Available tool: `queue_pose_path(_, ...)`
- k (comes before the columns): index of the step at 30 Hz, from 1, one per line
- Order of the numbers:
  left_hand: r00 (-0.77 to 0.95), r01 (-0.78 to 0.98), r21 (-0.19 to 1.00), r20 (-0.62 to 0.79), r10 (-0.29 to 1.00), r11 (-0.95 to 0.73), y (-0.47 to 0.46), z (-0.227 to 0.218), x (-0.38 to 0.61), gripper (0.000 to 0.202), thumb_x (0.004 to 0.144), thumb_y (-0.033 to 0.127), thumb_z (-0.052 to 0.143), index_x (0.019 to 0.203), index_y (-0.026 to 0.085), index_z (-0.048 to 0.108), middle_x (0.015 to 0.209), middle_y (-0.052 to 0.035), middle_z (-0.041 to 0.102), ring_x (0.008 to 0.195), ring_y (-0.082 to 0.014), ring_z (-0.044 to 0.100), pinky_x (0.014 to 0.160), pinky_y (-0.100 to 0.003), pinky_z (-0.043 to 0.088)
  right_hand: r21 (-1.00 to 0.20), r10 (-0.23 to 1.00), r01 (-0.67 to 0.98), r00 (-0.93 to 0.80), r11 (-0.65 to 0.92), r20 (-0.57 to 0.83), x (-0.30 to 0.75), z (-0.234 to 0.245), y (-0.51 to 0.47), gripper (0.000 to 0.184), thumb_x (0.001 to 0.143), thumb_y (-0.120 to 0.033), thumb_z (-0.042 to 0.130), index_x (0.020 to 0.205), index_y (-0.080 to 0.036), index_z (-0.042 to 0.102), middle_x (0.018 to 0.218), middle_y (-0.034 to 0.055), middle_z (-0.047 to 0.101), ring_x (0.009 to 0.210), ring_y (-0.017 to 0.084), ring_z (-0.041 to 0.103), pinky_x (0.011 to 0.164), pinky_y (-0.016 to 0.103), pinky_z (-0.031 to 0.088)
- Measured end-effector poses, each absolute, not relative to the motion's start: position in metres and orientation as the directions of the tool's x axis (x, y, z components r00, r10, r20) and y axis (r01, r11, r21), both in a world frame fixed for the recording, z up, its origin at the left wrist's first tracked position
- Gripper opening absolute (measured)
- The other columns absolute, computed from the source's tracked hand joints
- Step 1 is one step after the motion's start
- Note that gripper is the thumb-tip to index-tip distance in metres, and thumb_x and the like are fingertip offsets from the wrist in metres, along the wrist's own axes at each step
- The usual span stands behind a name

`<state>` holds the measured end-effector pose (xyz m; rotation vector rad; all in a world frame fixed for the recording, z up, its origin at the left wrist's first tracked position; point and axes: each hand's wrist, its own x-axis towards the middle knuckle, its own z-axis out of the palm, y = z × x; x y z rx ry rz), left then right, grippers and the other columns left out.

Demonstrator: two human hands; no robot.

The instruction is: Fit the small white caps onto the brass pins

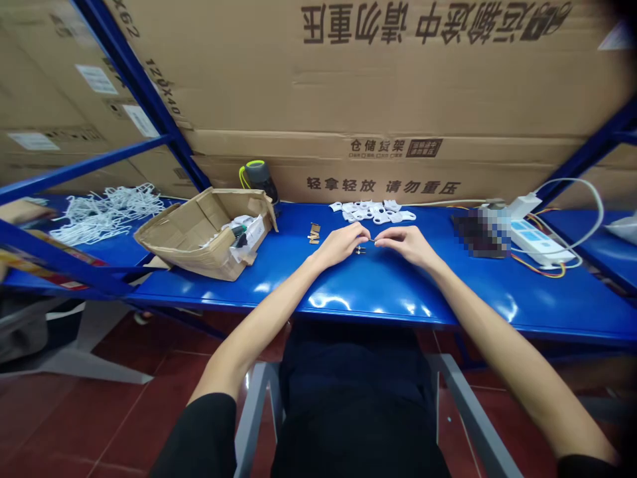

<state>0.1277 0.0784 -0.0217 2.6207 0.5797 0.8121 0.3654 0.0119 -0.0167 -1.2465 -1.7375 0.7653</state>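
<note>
Cords (107, 214), white and too tangled to count, lie in one heap at the left of the frame. Right of them, one open cardboard box (194, 254) sits left of centre; its walls hide part of the contents, which are hard to make out. One dark bottle (259, 176) with a yellow-green rim stands behind the box, its lower part hidden. Near the centre lie some small brown pieces (314, 234), perhaps three or four, overlapping. Next, the left hand (342, 244) pinches a thin dark piece (371, 240) at the frame's centre, just above what look like two small metallic parts (360, 251), partly hidden by its fingers. Above the hands, roughly a dozen white pieces (372, 212) overlap, so an exact count fails. The right hand (407, 244) grips the same thin piece from the other side; fingertips cover most of it. At the right of the frame, one dark object (478, 232) is blurred by pixelation, beside one white power strip (540, 240), crossed by cables.
</note>
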Motion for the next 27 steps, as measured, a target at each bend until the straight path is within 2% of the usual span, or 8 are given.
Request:
queue_pose_path(9, 0.774, 0.292, 0.365, 0.453, 0.443, -0.884, 0.0814, -0.0242, 0.1274, 0.021, 0.110, 0.027, 0.045, 0.115, 0.020, 0.064, 0.115, -0.0060, 0.069, 0.107, -0.0197, 0.066, 0.095, -0.030, 0.049, -0.754, 0.923, 0.533, -0.190, 0.384, 0.335, 0.3649, -0.0161, 0.0087, 0.032, 0.088, -0.055, 0.074, 0.092, -0.025, 0.084, 0.099, 0.0057, 0.083, 0.097, 0.031, 0.075, 0.098, 0.044, 0.055)
queue_pose_path(15, 0.778, 0.280, 0.348, 0.465, 0.423, -0.895, 0.0808, -0.0228, 0.1276, 0.019, 0.109, 0.025, 0.047, 0.114, 0.020, 0.065, 0.114, -0.0069, 0.070, 0.106, -0.0206, 0.066, 0.094, -0.030, 0.049, -0.804, 0.937, 0.482, -0.183, 0.349, 0.297, 0.3649, -0.0196, 0.0099, 0.037, 0.085, -0.059, 0.077, 0.092, -0.024, 0.084, 0.098, 0.0062, 0.083, 0.097, 0.031, 0.075, 0.097, 0.045, 0.057)
queue_pose_path(19, 0.767, 0.265, 0.425, 0.451, 0.456, -0.866, 0.0818, -0.0249, 0.1277, 0.020, 0.109, 0.028, 0.047, 0.115, 0.021, 0.065, 0.115, -0.0056, 0.069, 0.107, -0.0200, 0.066, 0.097, -0.030, 0.048, -0.818, 0.939, 0.461, -0.183, 0.344, 0.292, 0.3640, -0.0223, 0.0109, 0.040, 0.083, -0.062, 0.078, 0.092, -0.024, 0.084, 0.098, 0.0066, 0.083, 0.097, 0.032, 0.075, 0.096, 0.047, 0.058)
queue_pose_path(27, 0.733, 0.146, 0.598, 0.469, 0.492, -0.788, 0.0868, -0.0295, 0.1320, 0.022, 0.107, 0.032, 0.051, 0.108, 0.018, 0.068, 0.114, -0.0063, 0.071, 0.108, -0.0203, 0.065, 0.099, -0.032, 0.048, -0.814, 0.921, 0.436, -0.125, 0.385, 0.369, 0.3596, -0.0157, 0.0058, 0.033, 0.082, -0.057, 0.081, 0.089, -0.025, 0.084, 0.095, 0.0054, 0.083, 0.095, 0.031, 0.076, 0.094, 0.045, 0.058)
